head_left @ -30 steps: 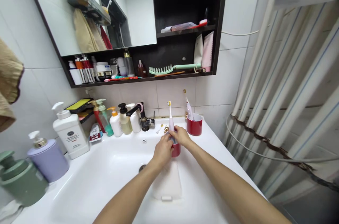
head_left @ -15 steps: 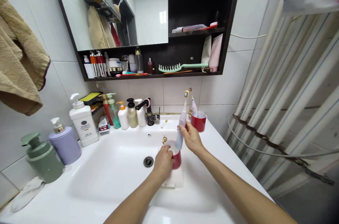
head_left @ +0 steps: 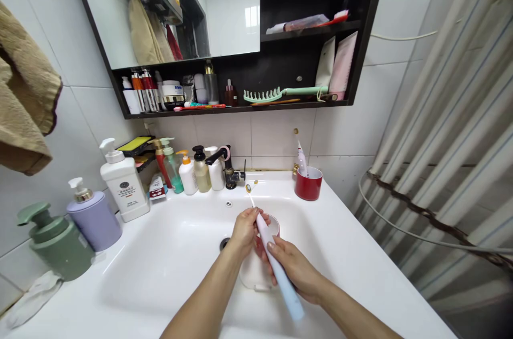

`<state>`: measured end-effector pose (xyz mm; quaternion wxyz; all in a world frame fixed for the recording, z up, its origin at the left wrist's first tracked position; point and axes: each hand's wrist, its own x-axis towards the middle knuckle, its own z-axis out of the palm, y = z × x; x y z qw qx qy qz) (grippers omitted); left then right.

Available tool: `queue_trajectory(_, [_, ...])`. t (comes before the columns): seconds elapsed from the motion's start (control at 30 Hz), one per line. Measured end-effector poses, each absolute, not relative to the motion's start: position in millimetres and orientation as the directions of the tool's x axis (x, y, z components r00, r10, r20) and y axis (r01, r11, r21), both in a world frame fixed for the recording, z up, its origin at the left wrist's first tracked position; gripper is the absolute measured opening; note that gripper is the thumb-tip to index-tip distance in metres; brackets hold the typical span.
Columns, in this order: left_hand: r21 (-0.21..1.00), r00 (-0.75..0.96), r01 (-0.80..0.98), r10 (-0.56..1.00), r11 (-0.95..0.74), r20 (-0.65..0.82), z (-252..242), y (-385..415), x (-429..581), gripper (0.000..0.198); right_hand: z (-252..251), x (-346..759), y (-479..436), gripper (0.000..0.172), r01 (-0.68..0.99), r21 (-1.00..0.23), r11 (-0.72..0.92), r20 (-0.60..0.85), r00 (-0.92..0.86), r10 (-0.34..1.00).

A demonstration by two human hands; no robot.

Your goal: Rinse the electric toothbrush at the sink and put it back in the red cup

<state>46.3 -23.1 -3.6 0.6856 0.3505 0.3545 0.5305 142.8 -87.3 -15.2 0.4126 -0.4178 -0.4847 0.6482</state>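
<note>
Your left hand (head_left: 243,228) is over the sink basin (head_left: 172,253), just right of the drain (head_left: 223,243). Its fingers are curled round the near side of the red cup (head_left: 273,223) and clamped on it. The cup is upright, with its white inside showing. It is over a white block (head_left: 252,275) in the basin; contact between the two cannot be determined.

Your right hand (head_left: 296,272) is just below and to the right of the cup. Its fingers are closed round the middle of the electric toothbrush (head_left: 280,275). The toothbrush is tilted: its brush head points up and to the left toward the faucet (head_left: 224,160), its body crosses the front of the cup rim, and its pale blue base points down and to the right past the wrist.

A second red cup (head_left: 308,187) stands on the white tabletop (head_left: 360,259) against the wall and holds another toothbrush (head_left: 301,157). A row of small bottles (head_left: 188,173) stands to the left of the faucet. Further left are a white pump bottle (head_left: 123,181), a lavender pump bottle (head_left: 94,216) and a green dispenser (head_left: 56,243). A green comb (head_left: 276,94) lies on the dark shelf (head_left: 240,108) below the mirror (head_left: 180,8). A tan towel (head_left: 24,93) hangs at the left and a striped curtain (head_left: 452,115) at the right.
</note>
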Motion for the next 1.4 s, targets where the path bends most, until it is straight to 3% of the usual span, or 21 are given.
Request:
queue_trajectory(0.27, [0.825, 0.021, -0.542, 0.985, 0.156, -0.173, -5, -18, 45, 0.01, -24, 137, -79, 0.022, 0.167, -0.985, -0.049, -0.079, -0.174, 0.982])
queue_trajectory(0.5, [0.779, -0.003, -0.604, 0.978, 0.165, -0.209, -5, -20, 48, 0.008, -16, 133, -84, 0.023, 0.001, -0.964, -0.267, -0.257, -0.271, 0.928])
queue_trajectory(0.7, [0.757, -0.021, -0.643, 0.986, 0.113, -0.165, -4, -19, 49, 0.008, -20, 134, -83, 0.02, 0.219, -0.975, -0.038, -0.077, -0.174, 0.982])
queue_trajectory(1.0, [0.719, -0.017, -0.684, 0.983, 0.123, -0.184, -7, -18, 51, 0.012, -17, 131, -86, 0.024, 0.107, -0.975, -0.195, -0.215, -0.234, 0.948])
queue_trajectory(1.1, [0.709, -0.037, -0.699, 0.986, 0.09, -0.162, -9, -17, 51, 0.013, -16, 131, -87, 0.022, 0.155, -0.978, -0.138, -0.169, -0.213, 0.962])
queue_trajectory(1.4, [0.711, -0.066, -0.695, 0.974, 0.112, -0.218, -7, -17, 53, 0.015, -15, 132, -85, 0.021, 0.167, -0.967, -0.194, -0.23, -0.23, 0.946])
